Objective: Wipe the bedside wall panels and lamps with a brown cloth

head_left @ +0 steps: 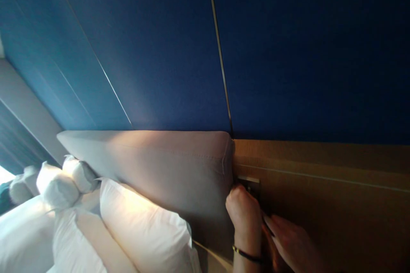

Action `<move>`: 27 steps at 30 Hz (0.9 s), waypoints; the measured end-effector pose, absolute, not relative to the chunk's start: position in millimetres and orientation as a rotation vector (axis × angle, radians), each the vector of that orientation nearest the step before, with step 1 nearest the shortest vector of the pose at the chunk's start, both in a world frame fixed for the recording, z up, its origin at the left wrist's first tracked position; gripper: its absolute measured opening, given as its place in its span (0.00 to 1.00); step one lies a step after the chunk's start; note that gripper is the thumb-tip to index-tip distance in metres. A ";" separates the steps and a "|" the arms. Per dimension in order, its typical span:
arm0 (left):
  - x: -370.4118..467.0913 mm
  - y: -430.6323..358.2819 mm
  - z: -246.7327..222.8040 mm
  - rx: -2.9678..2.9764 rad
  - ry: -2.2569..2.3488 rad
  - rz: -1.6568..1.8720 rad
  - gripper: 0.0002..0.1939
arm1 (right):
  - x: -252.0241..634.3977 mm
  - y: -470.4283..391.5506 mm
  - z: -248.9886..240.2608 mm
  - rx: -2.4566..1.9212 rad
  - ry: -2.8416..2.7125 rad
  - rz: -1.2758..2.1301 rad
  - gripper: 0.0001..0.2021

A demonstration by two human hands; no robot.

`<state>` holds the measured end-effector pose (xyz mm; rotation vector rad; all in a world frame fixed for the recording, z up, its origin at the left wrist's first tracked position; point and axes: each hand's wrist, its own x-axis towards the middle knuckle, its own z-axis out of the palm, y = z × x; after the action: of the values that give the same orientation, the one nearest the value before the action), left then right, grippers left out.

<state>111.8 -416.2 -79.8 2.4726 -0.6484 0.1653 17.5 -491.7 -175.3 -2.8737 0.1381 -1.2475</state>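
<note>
Close to the headboard's right end, my left hand (244, 208) is curled up at a small metal-framed plate (250, 180) on the wooden wall panel. A dark bracelet (246, 256) circles that wrist. What its fingers hold, if anything, is hidden behind the hand. Just to the right and a little lower, my right hand (290, 236) has its fingers closed on a thin dark object (267, 224), which points toward the left hand. Shadow and blur hide the details of this object.
A padded grey headboard (160, 158) runs leftward from the hands. White pillows (144, 213) lean below it on the bed. Blue wall panels (160, 51) with thin metal strips rise above, and a wooden panel (336, 162) extends to the right.
</note>
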 end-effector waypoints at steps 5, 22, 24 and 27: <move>113.0 -404.7 -95.3 2.324 -0.662 0.100 0.16 | 11.5 -489.4 -202.7 -2.916 0.181 -1.403 0.24; 131.6 -392.8 -145.1 1.833 -0.726 -0.097 0.20 | 14.3 -504.1 -224.8 -2.167 0.344 -0.591 0.22; 130.6 -390.6 -161.2 1.953 -0.770 -0.122 0.16 | 13.2 -496.3 -232.4 -2.082 0.330 -0.507 0.22; 129.7 -379.4 -210.6 2.187 -0.706 -0.251 0.13 | 6.1 -486.9 -263.2 -2.015 0.405 -0.436 0.22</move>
<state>129.7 -379.4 -210.6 2.1872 -0.7058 -0.2509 6.1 -486.9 -263.2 -2.0152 0.4050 -0.4362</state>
